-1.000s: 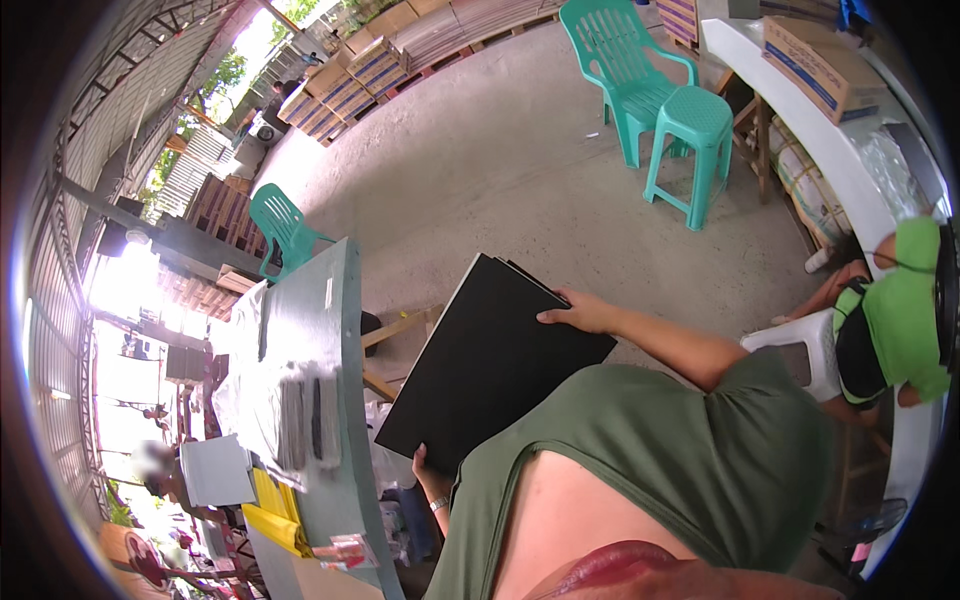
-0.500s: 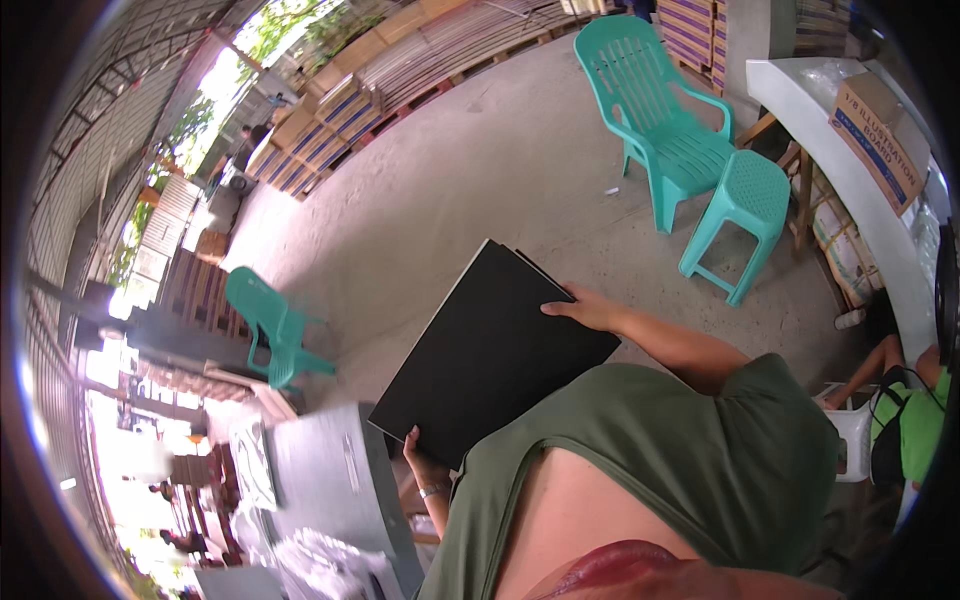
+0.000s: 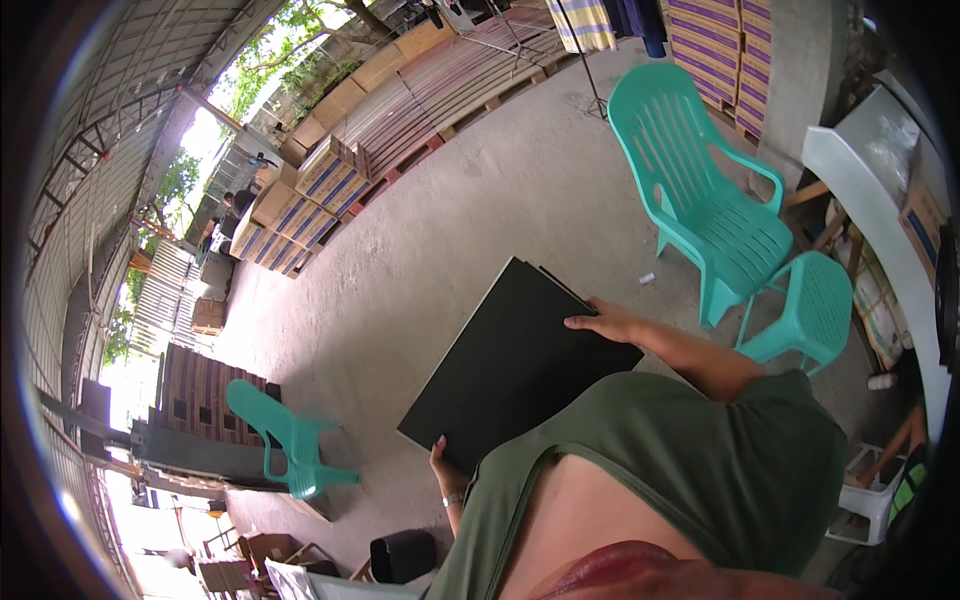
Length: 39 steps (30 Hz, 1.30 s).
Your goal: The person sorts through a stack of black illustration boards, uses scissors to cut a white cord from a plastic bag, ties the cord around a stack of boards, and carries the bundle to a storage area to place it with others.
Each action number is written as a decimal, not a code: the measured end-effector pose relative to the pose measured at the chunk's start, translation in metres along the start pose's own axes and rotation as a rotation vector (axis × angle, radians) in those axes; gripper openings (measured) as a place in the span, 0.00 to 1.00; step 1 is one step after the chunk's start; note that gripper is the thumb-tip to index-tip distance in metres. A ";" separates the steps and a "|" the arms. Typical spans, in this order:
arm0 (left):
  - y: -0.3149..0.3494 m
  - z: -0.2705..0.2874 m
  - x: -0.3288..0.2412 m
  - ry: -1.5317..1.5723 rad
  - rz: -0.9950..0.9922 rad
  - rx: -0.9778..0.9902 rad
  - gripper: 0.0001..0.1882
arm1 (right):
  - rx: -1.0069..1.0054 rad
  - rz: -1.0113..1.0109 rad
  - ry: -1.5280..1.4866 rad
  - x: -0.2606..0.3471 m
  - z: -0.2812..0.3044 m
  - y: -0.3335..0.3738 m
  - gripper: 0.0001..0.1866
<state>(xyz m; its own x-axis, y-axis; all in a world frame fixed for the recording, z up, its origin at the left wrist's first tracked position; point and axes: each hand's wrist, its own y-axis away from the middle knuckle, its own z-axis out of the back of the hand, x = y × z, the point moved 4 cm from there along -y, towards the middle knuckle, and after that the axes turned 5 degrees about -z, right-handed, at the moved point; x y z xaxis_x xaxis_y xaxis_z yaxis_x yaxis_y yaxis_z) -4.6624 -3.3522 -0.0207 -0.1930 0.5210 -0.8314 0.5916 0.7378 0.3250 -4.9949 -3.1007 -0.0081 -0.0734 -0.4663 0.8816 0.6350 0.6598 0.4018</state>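
Note:
A small stack of black boards (image 3: 510, 365) with pale edges lies tilted in front of my body. My left hand (image 3: 447, 470) grips its near left corner, thumb on top. At the far right edge my right hand (image 3: 610, 322) holds it, with the thumb on the black face and the other fingers underneath, mostly hidden. At the top corner the sheets are slightly out of line, so more than one layer shows.
A green plastic armchair (image 3: 700, 190) and green stool (image 3: 805, 310) stand on the right, beside a grey-white table (image 3: 870, 160). Another green chair (image 3: 285, 440) is at left. Stacked cartons (image 3: 300, 215) and pallets (image 3: 470, 110) line the far side. A person (image 3: 240, 200) is far left.
The view has moved forward over the floor: chairs and stool sit lower in it, and the grey table at lower left has mostly left the view. Both hands keep their hold on the boards.

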 end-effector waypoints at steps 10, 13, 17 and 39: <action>-0.271 -0.081 -0.016 0.072 0.046 -0.109 0.23 | 0.054 0.003 0.031 0.089 0.073 -0.285 0.54; -0.390 -0.146 -0.037 0.049 0.070 0.006 0.23 | 0.015 -0.037 -0.044 0.106 0.110 -0.373 0.54; -0.533 -0.225 -0.062 -0.021 0.178 0.101 0.24 | -0.092 -0.076 -0.095 0.129 0.163 -0.468 0.53; -1.090 -0.601 -0.044 -0.017 0.042 0.086 0.29 | -0.041 -0.042 0.008 0.285 0.500 -1.068 0.55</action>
<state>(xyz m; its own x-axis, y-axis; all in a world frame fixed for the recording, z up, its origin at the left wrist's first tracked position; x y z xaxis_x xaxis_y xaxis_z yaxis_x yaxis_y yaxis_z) -5.7690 -3.9211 -0.0676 -0.1538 0.5428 -0.8256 0.6644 0.6753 0.3203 -6.0784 -3.6437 -0.0626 -0.0945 -0.4979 0.8621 0.6628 0.6147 0.4277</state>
